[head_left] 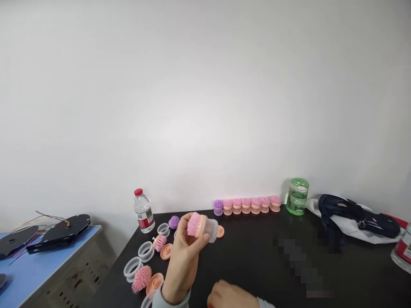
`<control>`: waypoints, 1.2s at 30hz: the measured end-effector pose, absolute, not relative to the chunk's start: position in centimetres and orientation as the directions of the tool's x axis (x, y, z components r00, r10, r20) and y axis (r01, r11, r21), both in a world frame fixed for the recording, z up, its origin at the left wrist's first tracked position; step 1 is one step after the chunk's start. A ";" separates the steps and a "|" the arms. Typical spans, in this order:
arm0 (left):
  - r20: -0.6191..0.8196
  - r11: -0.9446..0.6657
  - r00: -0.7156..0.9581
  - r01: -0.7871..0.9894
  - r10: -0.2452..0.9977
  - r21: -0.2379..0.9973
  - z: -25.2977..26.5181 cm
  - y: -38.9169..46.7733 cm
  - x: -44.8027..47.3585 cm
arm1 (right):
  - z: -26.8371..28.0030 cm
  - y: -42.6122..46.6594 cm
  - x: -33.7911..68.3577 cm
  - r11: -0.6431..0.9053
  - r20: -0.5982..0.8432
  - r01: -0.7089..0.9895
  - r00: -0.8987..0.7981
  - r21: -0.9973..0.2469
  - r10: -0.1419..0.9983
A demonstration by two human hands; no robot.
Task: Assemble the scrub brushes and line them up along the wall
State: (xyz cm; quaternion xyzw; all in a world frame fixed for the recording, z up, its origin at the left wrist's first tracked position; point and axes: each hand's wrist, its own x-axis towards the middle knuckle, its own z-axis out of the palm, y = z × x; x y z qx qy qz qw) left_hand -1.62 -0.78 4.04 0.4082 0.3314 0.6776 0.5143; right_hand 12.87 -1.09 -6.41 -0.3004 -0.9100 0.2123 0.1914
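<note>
My left hand [188,252] is closed around a silicone scalp brush, its pink bristles [195,224] facing left and its translucent cup [210,229] to the right. My right hand [233,295] is low at the bottom edge, apart from the brush; its fingers curl downward, and what they hold, if anything, is hidden. Beside my left hand lie loose parts: a pink bristle head [141,279], another pink bristle head [159,243], a purple bristle head [174,222], translucent rings [146,251] and peach discs [166,251]. One peach disc [220,231] lies just behind the held brush.
Along the wall stands a row of several assembled brushes [245,206], one purple and the others pink. A water bottle [144,211] stands at the back left of the black table [250,252]. To the right are a green container [297,196] and a dark bag [359,216].
</note>
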 end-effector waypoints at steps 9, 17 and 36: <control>0.244 -0.193 0.092 -0.379 0.965 0.905 2.6 -0.7 0.2 | 1.3 -0.2 20.0 0.698 0.583 0.421 -0.384 -0.580 0.716; 0.245 -0.219 0.048 -0.306 0.968 0.926 1.9 -1.0 1.5 | 2.6 -1.6 20.1 0.677 0.608 0.328 -0.297 -0.659 0.736; 0.277 -0.257 0.036 -0.272 0.960 0.927 2.6 -1.7 1.7 | 3.2 -1.6 20.6 0.721 0.681 0.219 -0.237 -0.658 0.693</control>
